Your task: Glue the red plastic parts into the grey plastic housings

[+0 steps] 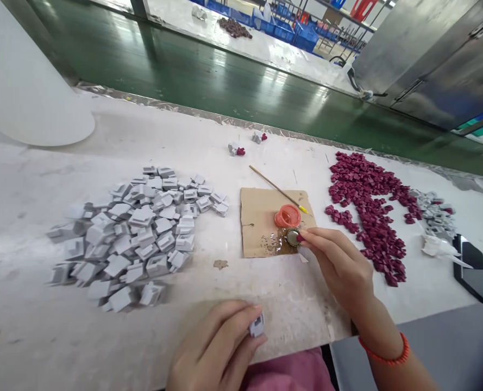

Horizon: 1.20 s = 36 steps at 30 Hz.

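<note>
White table (41, 336): grey parts pile (137, 233), cardboard (257, 222), maroon pieces (367, 212), phone (471, 269).

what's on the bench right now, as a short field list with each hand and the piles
left hand: left hand pinches one small grey part at the near table edge
right hand: right hand holds a small dark red piece at a bottle cap
cardboard: cardboard square with wet stains, an orange cup on it
stick: thin stick lying across the cardboard's far corner
left pile: grey parts pile
right pile: dark red pieces pile
far right: phone
</note>
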Each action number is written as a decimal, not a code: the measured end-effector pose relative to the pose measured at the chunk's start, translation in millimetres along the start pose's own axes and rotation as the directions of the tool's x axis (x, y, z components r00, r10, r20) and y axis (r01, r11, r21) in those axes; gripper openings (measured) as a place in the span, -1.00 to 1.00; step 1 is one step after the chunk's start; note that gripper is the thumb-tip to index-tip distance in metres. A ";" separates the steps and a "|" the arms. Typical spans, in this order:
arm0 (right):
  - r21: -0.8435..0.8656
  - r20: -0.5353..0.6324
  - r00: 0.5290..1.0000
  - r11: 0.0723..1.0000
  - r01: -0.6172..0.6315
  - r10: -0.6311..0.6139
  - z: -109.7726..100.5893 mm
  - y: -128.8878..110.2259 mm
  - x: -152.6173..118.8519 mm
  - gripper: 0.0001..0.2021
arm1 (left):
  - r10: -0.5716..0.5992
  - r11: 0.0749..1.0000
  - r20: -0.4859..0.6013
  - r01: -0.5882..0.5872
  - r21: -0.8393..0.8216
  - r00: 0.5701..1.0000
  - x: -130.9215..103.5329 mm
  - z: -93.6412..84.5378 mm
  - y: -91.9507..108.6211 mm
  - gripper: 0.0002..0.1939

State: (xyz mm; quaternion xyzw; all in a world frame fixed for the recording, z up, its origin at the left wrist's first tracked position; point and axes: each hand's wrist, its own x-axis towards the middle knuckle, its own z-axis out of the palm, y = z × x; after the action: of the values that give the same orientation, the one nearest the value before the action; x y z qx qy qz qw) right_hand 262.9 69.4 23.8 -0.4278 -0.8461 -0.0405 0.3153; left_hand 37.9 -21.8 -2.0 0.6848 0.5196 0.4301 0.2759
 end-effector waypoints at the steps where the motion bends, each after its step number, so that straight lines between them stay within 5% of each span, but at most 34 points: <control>1: 0.003 0.002 1.000 1.000 0.007 -0.007 0.0 0.6 0.2 -0.68 | 0.057 0.997 -0.006 -0.056 0.043 0.998 1.0 0.3 -2.6 -0.81; 5: 0.010 0.000 1.000 1.000 0.012 -0.012 0.4 1.2 0.0 -0.67 | 0.171 0.983 0.001 -0.170 0.062 0.985 2.2 1.9 -6.8 -0.73; 14: 0.013 -0.020 0.999 1.000 -0.026 0.026 0.3 0.8 1.7 -0.67 | 0.123 0.990 0.017 -0.124 0.064 0.992 2.1 4.4 -5.3 -0.74; 18: 0.079 -0.099 0.981 0.984 -0.157 0.165 -8.5 -21.4 -1.6 -0.66 | 0.081 0.994 0.044 -0.084 0.069 0.996 2.9 4.4 -4.7 -0.74; 22: 0.346 -0.006 0.950 0.892 -0.291 0.312 -10.8 -61.6 -13.1 -0.76 | 0.048 0.997 0.032 -0.050 0.054 0.998 2.7 3.9 -2.4 -0.76; 27: 0.506 0.033 0.953 0.818 -0.275 0.300 2.8 -92.0 -26.1 -0.76 | 0.024 0.999 0.022 -0.024 0.031 0.999 2.6 4.4 0.7 -0.78; 36: 0.461 0.107 0.973 0.857 -0.232 0.205 5.1 -93.2 -23.2 -0.72 | 0.029 1.000 0.003 -0.029 0.009 1.000 3.4 5.7 0.4 -0.80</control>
State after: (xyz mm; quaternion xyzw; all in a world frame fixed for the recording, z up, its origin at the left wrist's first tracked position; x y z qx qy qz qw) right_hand 200.6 -3.9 25.4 -0.4327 -0.7848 0.2136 0.3890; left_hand 43.5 -18.3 -3.4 0.6939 0.5113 0.4309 0.2674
